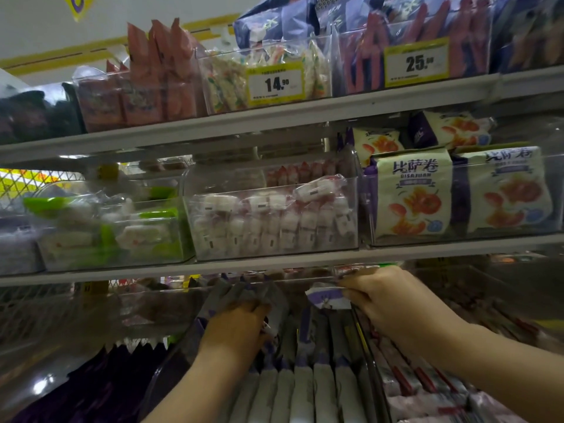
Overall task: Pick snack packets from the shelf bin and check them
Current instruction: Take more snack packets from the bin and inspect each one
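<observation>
Pinched in the right hand (393,300), just under the shelf edge (183,270): white-and-purple snack packet (328,297), half hidden by fingers, long axis hard to tell. Gripped in the left hand (238,328): blurred grey-purple packets (244,296), tops tilted up and away. Below, in the clear shelf bin (370,370): standing packets (302,386) on edge, cut off by the frame.
</observation>
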The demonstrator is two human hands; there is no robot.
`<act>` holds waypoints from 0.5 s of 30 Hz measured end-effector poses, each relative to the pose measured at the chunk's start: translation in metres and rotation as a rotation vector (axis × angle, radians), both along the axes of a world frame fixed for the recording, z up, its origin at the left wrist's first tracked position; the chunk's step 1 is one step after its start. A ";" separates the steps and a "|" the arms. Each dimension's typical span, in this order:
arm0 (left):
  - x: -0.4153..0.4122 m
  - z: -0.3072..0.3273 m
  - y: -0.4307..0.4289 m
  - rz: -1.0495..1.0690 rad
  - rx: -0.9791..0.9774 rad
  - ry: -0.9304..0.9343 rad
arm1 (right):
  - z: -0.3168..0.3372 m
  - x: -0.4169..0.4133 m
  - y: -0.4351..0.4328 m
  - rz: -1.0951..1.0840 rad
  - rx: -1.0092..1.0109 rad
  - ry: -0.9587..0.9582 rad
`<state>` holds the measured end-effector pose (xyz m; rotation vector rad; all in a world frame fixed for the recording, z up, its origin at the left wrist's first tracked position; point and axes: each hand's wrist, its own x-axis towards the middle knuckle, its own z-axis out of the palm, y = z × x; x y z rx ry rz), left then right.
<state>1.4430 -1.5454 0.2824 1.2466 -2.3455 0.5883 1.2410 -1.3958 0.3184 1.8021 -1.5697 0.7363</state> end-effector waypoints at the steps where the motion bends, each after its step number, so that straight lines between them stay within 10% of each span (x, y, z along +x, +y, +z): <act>1: -0.001 -0.001 0.001 0.014 -0.010 -0.042 | -0.001 0.001 0.001 0.001 0.001 -0.002; 10: 0.022 -0.005 0.026 -0.019 -0.242 -0.076 | 0.001 0.017 0.022 0.055 -0.011 -0.033; 15: 0.037 -0.003 0.061 -0.309 -0.068 0.454 | -0.010 0.042 0.039 0.227 -0.090 -0.073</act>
